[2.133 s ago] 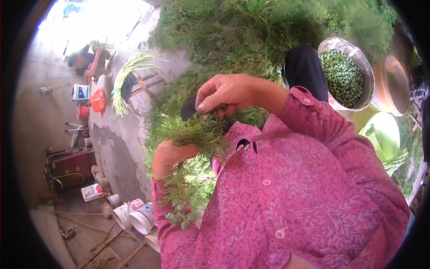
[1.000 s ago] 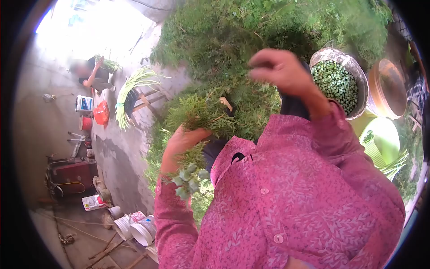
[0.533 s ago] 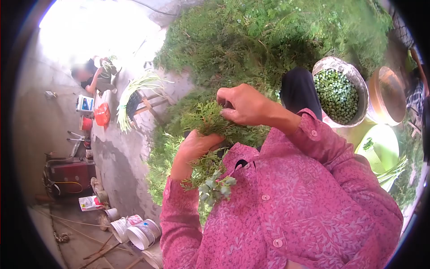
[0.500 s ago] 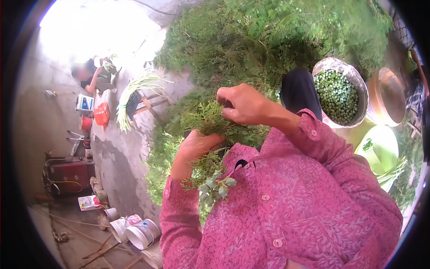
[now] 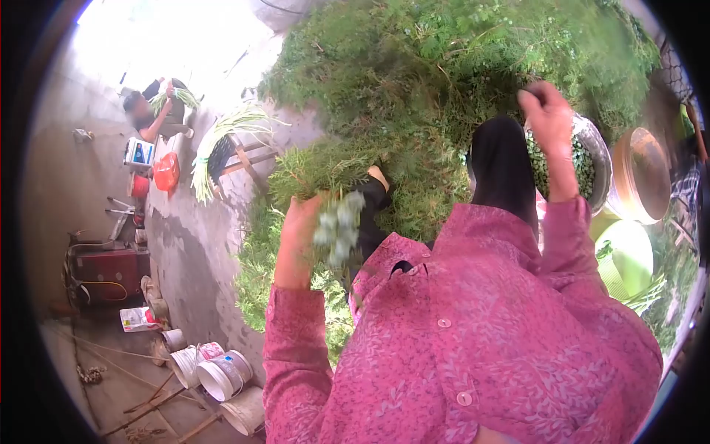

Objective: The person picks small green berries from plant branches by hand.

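Observation:
My left hand (image 5: pixel 298 231) is closed around a leafy conifer sprig (image 5: pixel 310 172). From the same hand hangs a blurred cluster of pale blue-green cones (image 5: pixel 339 229). My right hand (image 5: pixel 549 122) is raised at the near-left rim of a round bucket (image 5: pixel 599 152), partly covering it. Its fingers are curled together, and what they hold, if anything, I cannot make out. Inside the bucket lie many small green cones (image 5: pixel 584 166). A large heap of cut conifer branches (image 5: pixel 444 74) spreads in front of me and around my dark-trousered knee (image 5: pixel 504 166).
A round sieve-like container (image 5: pixel 642 174) and a light-green basket (image 5: pixel 629 259) stand right of the bucket. At left are a stool with long green stalks (image 5: pixel 222 148), a red bag (image 5: pixel 166 172), white buckets (image 5: pixel 222 377) and a dark red machine (image 5: pixel 107 277). Another person (image 5: pixel 151 118) sits far left holding stalks.
My right hand has left the sprig and moved right to the bucket. My left hand, still gripping the sprig, has shifted slightly left and the cone cluster swings up, blurred.

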Motion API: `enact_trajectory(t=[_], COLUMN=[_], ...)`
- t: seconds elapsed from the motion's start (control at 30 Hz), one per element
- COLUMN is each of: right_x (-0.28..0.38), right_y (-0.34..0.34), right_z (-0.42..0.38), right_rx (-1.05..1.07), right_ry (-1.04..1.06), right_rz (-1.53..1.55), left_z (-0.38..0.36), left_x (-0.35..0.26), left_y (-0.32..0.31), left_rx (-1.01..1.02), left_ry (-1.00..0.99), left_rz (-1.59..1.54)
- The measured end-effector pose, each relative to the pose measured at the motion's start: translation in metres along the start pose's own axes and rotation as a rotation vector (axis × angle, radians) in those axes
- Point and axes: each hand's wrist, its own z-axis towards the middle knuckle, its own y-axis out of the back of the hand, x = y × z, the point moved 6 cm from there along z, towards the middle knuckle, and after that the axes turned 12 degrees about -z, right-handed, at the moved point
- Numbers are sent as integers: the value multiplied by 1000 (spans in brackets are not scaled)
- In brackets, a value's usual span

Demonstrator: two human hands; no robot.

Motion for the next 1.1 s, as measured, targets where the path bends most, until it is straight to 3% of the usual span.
enact_trajectory(t=[0.03, 0.1, 0.17, 0.2, 0.3, 0.37, 0.43, 0.57, 0.63, 0.77, 0.87, 0.93, 1.07, 1.1], right_x=[-34, -70, -72, -62, 14, 86, 118, 154, 165, 166, 158, 162, 165, 168], right_y=[13, 28, 33, 23, -23, -40, -62, -79, -74, -88, -101, -105, -120, -125], right_z=[2, 1, -5, -6, -23, -45, -60, -78, -76, -86, -96, -100, -116, -121], right_rx=[-22, 147, 158, 256, 522, 856, 962, 906, 768, 726, 763, 758, 803, 853], right_ry=[-86, -162, -217, -242, -169, -198, -67, 31, 282, 369, 254, 252, 181, 121], right_rz=[-189, -684, -624, -346, 274, 515, 544, 726, 407, 213, 454, 451, 601, 712], left_z=[1, 13, 32, 38, 47, 52, 47, 33, 30, 21, 9, -8, -4, 0], left_x=[-1, 1, 8, 11, 16, 20, 16, 10, 12, 18, 20, 9, 27, 29], left_y=[-1, 7, 19, 23, 28, 33, 30, 20, 26, 21, 19, -7, -6, -10], left_rx=[22, -22, -123, -257, -275, -224, -300, -324, -382, -326, -333, -106, 81, 115], left_ry=[41, 13, -24, -15, -15, -13, -100, -210, -252, -234, -206, -421, -299, -402], left_rz=[-224, -148, -2, 58, 106, 143, 50, 82, 112, 100, 285, 636, 496, 702])
